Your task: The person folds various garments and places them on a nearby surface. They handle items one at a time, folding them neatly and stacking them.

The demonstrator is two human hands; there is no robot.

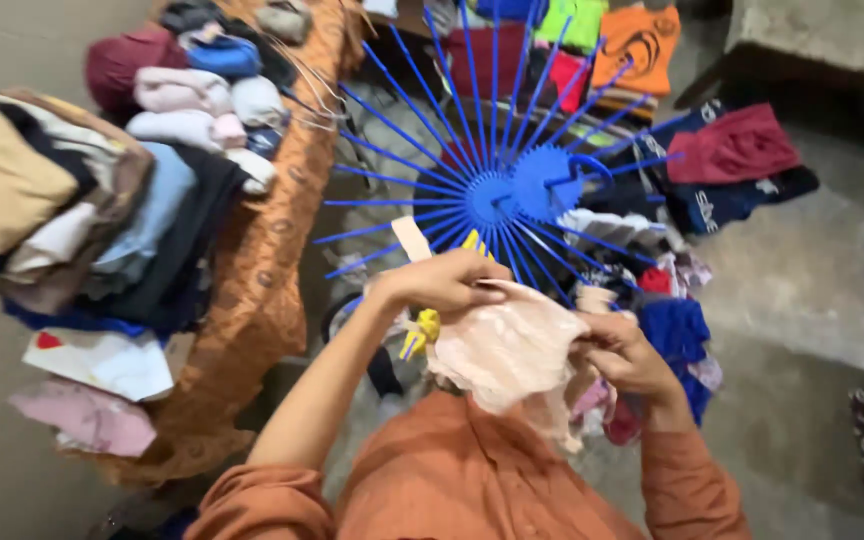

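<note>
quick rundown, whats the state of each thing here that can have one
left hand: closed on the top edge of the pale peach cloth garment
right hand: gripping the garment's right side
pale peach cloth garment: crumpled, held up between both hands
blue plastic round drying rack with radiating spokes: spread open, clothes hanging below
yellow plastic clothes pegs: hanging beside the left hand
folded clothes on the orange-covered table: stacked in piles

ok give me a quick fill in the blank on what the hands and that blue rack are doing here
1. Both hands, left hand and right hand, hold a pale ____ garment.
2. The round drying rack with radiating spokes is ____ in colour.
3. A ____ clothespin hangs below the left hand.
4. Folded clothes are piled on an ____ cloth.

Missing words: pink; blue; yellow; orange
</note>
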